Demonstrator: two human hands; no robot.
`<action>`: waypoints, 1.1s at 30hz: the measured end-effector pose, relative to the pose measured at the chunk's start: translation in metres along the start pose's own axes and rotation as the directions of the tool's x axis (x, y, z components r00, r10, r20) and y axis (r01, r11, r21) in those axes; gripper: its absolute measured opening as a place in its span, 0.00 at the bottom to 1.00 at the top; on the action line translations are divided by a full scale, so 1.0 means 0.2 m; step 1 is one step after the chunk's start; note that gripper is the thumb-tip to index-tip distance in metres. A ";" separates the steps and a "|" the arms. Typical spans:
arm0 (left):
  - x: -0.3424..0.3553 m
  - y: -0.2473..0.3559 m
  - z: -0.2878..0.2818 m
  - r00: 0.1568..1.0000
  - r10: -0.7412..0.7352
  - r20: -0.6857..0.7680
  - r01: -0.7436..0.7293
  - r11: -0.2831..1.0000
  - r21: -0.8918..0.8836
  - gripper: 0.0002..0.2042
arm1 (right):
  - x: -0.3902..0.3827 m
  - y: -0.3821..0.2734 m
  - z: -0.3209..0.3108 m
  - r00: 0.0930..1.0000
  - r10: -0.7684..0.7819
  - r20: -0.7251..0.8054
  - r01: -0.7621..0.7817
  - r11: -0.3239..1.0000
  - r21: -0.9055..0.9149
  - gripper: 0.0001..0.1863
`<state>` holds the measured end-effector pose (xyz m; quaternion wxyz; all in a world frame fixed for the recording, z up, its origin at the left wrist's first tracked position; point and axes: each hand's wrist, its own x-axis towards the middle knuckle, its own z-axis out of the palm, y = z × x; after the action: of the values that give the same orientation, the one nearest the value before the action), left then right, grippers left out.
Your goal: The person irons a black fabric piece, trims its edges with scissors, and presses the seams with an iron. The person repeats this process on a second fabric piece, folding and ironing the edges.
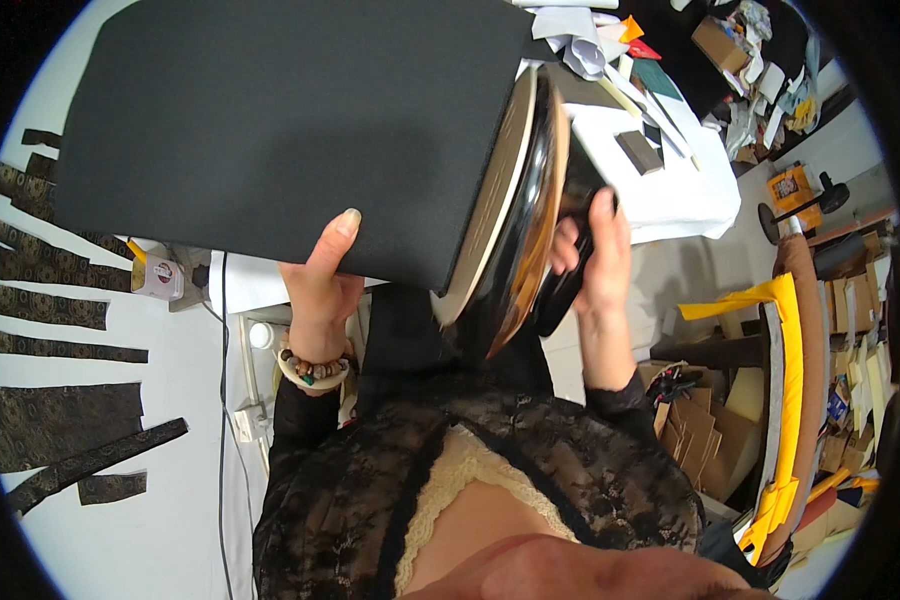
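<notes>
A large black-covered album (300,120) fills the upper middle, partly open along its right side, where cream, glossy black and brown leaves (510,220) stand fanned and somewhat blurred. My left hand (325,280) grips its lower edge, thumb on top of the cover and fingers hidden underneath. At the right, my right hand (600,265) is closed around a glossy black part of the album, its fingertips showing at the inner side.
Dark patterned strips (40,310) lie on a white surface at left, beside a cable and a small container (160,275). Paper scraps (580,40) and offcuts cover the white table (700,210) behind. Cardboard pieces (700,440) and a yellow-padded upright (790,380) stand at right.
</notes>
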<state>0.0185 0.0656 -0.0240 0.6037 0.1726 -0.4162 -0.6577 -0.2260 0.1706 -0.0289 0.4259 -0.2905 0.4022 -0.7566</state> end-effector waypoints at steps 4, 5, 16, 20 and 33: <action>0.01 0.01 0.04 0.997 -0.069 -0.026 0.069 0.998 0.005 0.28 | -0.09 0.05 0.01 0.997 0.067 -0.033 -0.065 0.997 0.042 0.18; 0.00 -0.01 0.03 0.996 -0.085 -0.024 0.085 0.996 0.005 0.28 | -0.06 0.03 -0.01 0.998 0.054 -0.038 -0.053 0.998 0.033 0.18; -0.07 -0.02 0.01 0.985 -0.167 0.052 0.168 0.986 -0.010 0.24 | -0.09 0.01 -0.05 0.990 0.084 -0.109 -0.077 0.994 0.072 0.19; -0.08 -0.10 0.01 0.984 -0.176 0.037 0.177 0.983 -0.046 0.25 | -0.01 -0.07 -0.12 0.991 0.048 -0.124 -0.049 0.999 -0.001 0.18; -0.22 -0.41 -0.19 0.918 -0.394 0.044 0.393 0.892 -0.224 0.23 | -0.25 -0.30 -0.48 0.881 -0.445 -0.163 0.293 0.781 -0.551 0.18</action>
<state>0.0029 0.0885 -0.1206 0.4746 0.1837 -0.2937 -0.8092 -0.3026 0.2678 -0.0301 0.1130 -0.3547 0.5794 -0.7251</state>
